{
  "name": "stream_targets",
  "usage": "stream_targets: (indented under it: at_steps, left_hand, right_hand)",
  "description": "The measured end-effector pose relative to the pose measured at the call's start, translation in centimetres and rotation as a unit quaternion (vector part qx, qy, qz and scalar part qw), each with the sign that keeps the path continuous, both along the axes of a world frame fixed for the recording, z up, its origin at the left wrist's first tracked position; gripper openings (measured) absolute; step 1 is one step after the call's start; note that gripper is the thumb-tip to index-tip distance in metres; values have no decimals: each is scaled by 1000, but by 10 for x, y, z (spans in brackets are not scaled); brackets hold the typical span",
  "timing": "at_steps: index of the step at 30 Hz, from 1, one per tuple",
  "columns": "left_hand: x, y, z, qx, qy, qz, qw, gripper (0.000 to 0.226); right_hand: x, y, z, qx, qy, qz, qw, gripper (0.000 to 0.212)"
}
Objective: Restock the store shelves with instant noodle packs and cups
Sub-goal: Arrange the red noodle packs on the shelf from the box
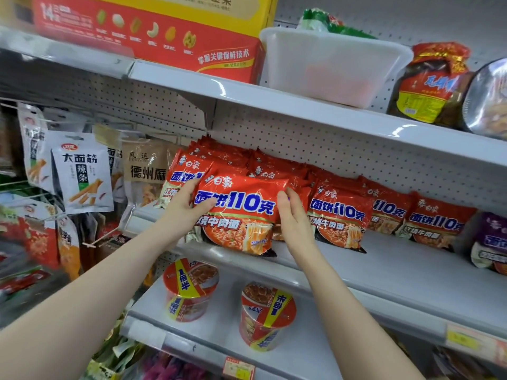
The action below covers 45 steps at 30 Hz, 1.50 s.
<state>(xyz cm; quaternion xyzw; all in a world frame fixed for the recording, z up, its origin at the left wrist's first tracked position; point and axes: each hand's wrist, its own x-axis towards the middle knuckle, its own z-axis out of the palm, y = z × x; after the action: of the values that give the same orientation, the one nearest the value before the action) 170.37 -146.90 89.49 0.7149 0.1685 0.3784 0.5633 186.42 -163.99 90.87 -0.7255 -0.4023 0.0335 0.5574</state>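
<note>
The left hand (182, 208) grips the left edge of a red noodle pack (241, 215), thumb across its front. The right hand (292, 218) presses its right edge with nearly straight fingers. The pack stands at the front of the middle shelf (384, 259), before a row of matching packs (340, 215).

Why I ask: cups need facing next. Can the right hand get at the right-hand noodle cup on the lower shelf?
Probably yes: the right hand only touches the noodle pack, and the noodle cup below stands near the open front of its shelf, uncovered.
</note>
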Motion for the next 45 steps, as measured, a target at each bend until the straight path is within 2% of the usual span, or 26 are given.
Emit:
stream_targets:
  at_steps: [2,4,8,11,17,19,22,25,27,31,38,45]
  left_hand:
    - [12,-5,3,15,-1,-5,1000,55]
    - [25,-12,6,22,-4,-12,1000,52]
    - [51,-23,9,49,-6,-8,999,51]
    - [68,-23,9,111,27,34,993,54]
    - [85,-18,-2,251,113,114,954,70]
    - [83,-21,-7,313,111,157,930,74]
    - [75,-31,-15,451,96,208,863,79]
    - [71,-42,-20,537,90,222,809,66]
    - [71,-47,-23,532,100,218,812,57]
    - [71,-44,-27,497,118,163,844,54]
    - [85,-45,-17,503,153,180,831,61]
    - [103,-39,-17,486,164,199,835,63]
  right_hand:
    - [1,-5,-2,8,12,26,1000,96]
    - [9,-11,-4,-3,-15,7,1000,105]
    - [22,-21,0,12,-41,-41,998,100]
    - [26,-21,1,6,-65,-83,994,99]
    - [37,-15,-14,-36,-80,-147,985,98]
    - [33,-15,-16,-47,-156,-184,969,96]
    - [20,-14,-20,-44,-349,-225,909,80]
    - [8,-6,-34,-62,-456,-210,862,54]
    - [4,-4,-41,-83,-460,-209,859,45]
    - [3,-5,-42,-120,-457,-208,856,51]
    - [14,5,-34,-130,-427,-208,870,63]
    - [26,20,-31,-145,-435,-219,861,68]
